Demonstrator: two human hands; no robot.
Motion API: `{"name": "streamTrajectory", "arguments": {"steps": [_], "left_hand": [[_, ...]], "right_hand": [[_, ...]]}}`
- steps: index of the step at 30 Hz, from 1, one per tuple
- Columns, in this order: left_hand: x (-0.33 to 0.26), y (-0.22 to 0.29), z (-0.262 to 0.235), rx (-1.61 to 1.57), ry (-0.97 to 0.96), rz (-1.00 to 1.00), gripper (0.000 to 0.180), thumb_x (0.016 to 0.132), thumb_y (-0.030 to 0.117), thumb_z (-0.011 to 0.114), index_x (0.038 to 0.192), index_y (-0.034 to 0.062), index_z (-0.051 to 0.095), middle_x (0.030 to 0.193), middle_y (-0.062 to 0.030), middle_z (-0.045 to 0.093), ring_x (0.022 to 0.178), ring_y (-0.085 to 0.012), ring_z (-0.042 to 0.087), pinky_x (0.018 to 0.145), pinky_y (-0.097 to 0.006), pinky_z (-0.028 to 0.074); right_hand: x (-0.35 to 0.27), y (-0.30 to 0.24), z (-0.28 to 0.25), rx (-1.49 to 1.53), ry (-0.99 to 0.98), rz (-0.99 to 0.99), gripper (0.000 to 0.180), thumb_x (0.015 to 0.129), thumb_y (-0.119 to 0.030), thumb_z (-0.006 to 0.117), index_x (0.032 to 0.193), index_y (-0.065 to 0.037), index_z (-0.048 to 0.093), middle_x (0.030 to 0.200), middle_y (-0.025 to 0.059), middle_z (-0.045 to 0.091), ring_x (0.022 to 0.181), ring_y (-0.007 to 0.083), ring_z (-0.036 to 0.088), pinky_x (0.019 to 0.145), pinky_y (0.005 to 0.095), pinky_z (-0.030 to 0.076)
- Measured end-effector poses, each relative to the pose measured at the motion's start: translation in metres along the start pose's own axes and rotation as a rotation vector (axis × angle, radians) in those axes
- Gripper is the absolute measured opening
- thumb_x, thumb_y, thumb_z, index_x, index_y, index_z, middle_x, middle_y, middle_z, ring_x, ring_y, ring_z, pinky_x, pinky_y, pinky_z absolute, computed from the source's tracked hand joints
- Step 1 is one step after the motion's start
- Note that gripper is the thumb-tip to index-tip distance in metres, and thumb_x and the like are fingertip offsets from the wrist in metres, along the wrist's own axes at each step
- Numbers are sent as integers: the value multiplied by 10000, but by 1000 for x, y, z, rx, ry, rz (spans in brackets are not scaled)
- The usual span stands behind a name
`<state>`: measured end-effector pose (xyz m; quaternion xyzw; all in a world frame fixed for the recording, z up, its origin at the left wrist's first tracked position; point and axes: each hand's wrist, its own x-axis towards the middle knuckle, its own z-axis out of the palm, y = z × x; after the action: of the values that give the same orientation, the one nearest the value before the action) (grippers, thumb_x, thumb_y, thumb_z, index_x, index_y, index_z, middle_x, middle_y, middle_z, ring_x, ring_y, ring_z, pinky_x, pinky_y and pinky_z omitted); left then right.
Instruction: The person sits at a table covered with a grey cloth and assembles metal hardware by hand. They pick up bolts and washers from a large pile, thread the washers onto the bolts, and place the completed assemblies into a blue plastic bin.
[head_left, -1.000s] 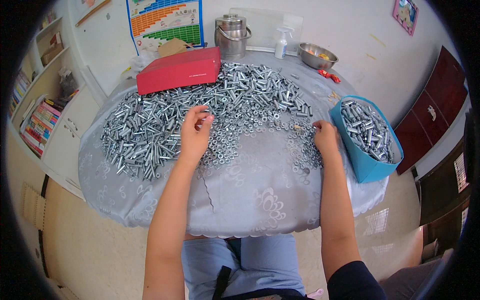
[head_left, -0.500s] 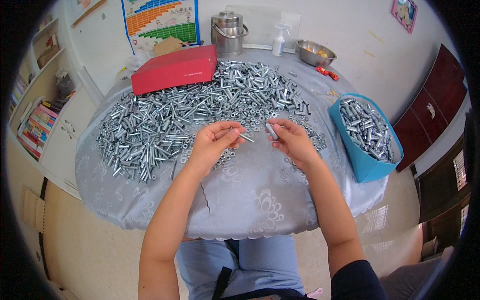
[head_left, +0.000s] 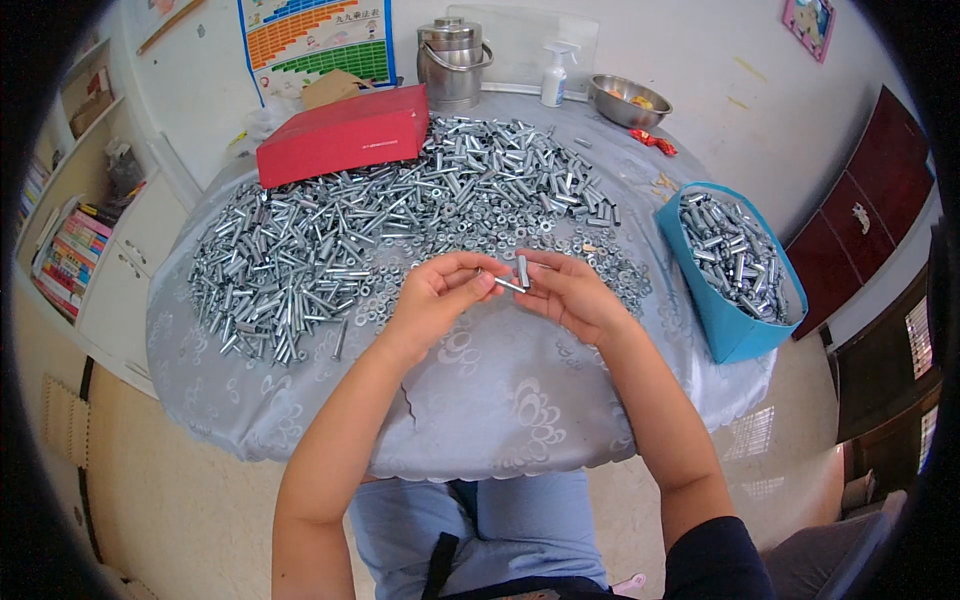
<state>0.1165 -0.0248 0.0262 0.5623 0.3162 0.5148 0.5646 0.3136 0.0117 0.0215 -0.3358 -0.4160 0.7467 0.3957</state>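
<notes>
Between thumb and fingers, my left hand (head_left: 448,292) pinches a thin silver bolt (head_left: 508,284) that points to the right. My right hand (head_left: 568,292) grips a short, thicker metal sleeve (head_left: 522,270), held nearly upright. The bolt's end lies close to the sleeve's lower end; whether they touch I cannot tell. Both hands are over the near side of a wide heap of loose bolts and sleeves (head_left: 290,250). Many nuts and washers (head_left: 490,232) lie just beyond my fingers.
A red box (head_left: 345,138) rests on the heap's far left. A blue fabric bin (head_left: 745,340) full of assembled metal pieces stands at the right. Farther back are a steel pot (head_left: 452,70), a spray bottle (head_left: 554,80) and a metal bowl (head_left: 628,103). A patterned grey cloth (head_left: 480,420) covers the table.
My right hand has moved left, and the sleeve in it has turned more upright. My left hand has come slightly right and lower, so the bolt and sleeve are now close together.
</notes>
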Motion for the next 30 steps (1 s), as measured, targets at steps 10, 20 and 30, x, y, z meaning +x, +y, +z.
{"name": "streamTrajectory", "arguments": {"steps": [10, 20, 30], "left_hand": [[-1, 3, 0, 8, 2, -14, 173, 861, 71, 548, 1015, -1, 581, 1026, -87, 618, 899, -123, 587, 806, -252, 464], [1, 1, -5, 9, 87, -13, 163, 869, 87, 543, 1004, 5, 583, 1013, -74, 624, 879, -117, 591, 782, -246, 462], [4, -3, -11, -19, 195, -18, 243, 887, 119, 527, 1091, -13, 543, 1047, -102, 610, 870, -129, 596, 782, -251, 483]], "right_hand": [[-2, -1, 0, -66, -44, -9, 282, 875, -112, 528, 1140, -18, 510, 923, 39, 543, 845, 125, 532, 760, 258, 442], [2, -3, -7, 140, -4, -4, 190, 846, -79, 530, 1024, -12, 529, 890, 59, 565, 844, 158, 570, 694, 271, 460], [-2, -4, 0, -89, -31, 27, 238, 834, -145, 584, 1032, -25, 526, 951, 77, 612, 809, 140, 593, 708, 253, 473]]}}
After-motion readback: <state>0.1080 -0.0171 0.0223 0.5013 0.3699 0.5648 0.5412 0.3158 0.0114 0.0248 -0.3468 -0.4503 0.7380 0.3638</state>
